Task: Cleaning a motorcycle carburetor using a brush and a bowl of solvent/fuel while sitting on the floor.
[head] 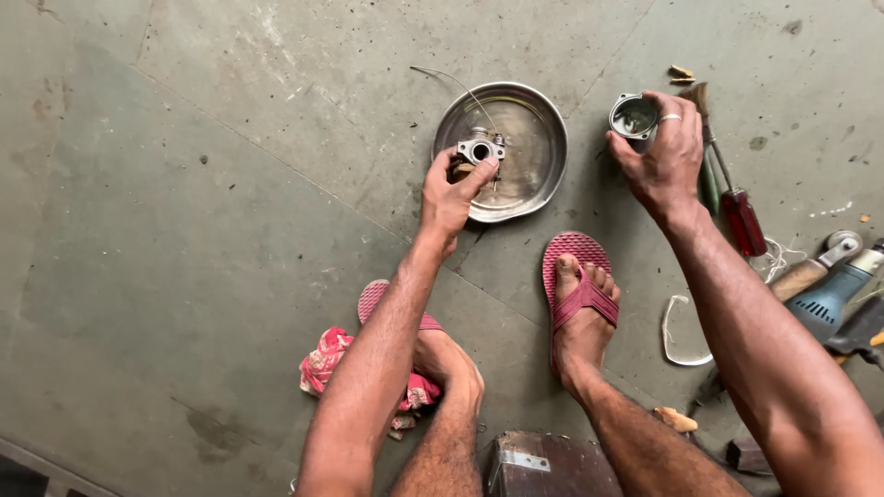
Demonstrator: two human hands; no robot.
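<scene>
My left hand pinching a small metal carburetor body over the steel dish at centre top, my right hand wrapped around a round metal bowl at upper right, red-handled screwdriver just beside it

Carburetor body over pan; screwdrivers right.

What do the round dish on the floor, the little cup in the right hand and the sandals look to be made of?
The round dish looks like thin steel: silvery, shiny, with reflections on its rim. The small cup in the right hand seems cast metal, dull grey with a glossy inside. The sandals appear to be rubber or plastic: matt pink, with a textured sole.
</scene>
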